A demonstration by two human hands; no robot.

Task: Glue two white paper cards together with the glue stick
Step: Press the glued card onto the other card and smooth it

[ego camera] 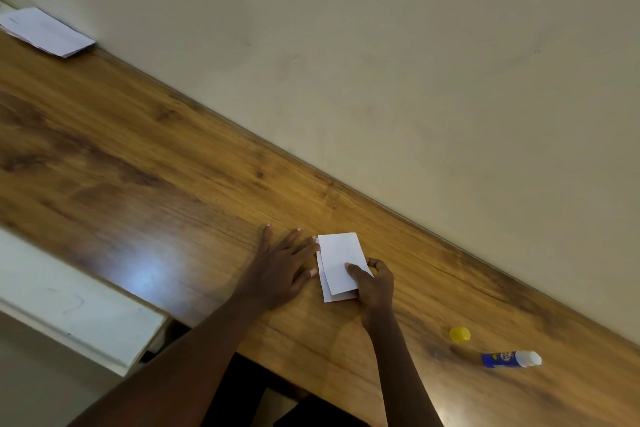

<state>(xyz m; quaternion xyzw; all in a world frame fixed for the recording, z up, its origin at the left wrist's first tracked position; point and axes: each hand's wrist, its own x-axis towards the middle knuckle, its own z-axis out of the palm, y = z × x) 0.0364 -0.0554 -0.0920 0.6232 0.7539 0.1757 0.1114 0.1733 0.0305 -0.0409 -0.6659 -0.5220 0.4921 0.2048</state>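
Wood-grain desk [145, 163] runs diagonally from upper left to lower right of the frame, backed by a plain cream wall.

Just right of lower centre, two white cards lie stacked. The top card [341, 262] sits skewed on the bottom card [327, 291], whose edge shows as a strip along the left side and at the lower end. Both have their long axes running roughly up and down the frame, the top one tilted a little against the other.

To the left of the stack, the left hand [282, 269] lies flat on the desk with fingers spread wide, its fingertips touching the left edge of the cards. From the lower right, the right hand [375, 282] pinches the top card, thumb on its face and fingers curled at its right edge.

Well apart, in the lower right of the frame, the glue stick [510, 359] lies on its side, uncapped, with its yellow cap [460, 334] just above it. A paper stack [46, 31] rests in the upper left.

The step in hand looks like alignment. The top card probably needs a small turn, pivoting under the right thumb while the left fingertips brace the bottom card, until the exposed strip disappears. Whether glue is already between the cards cannot be seen.
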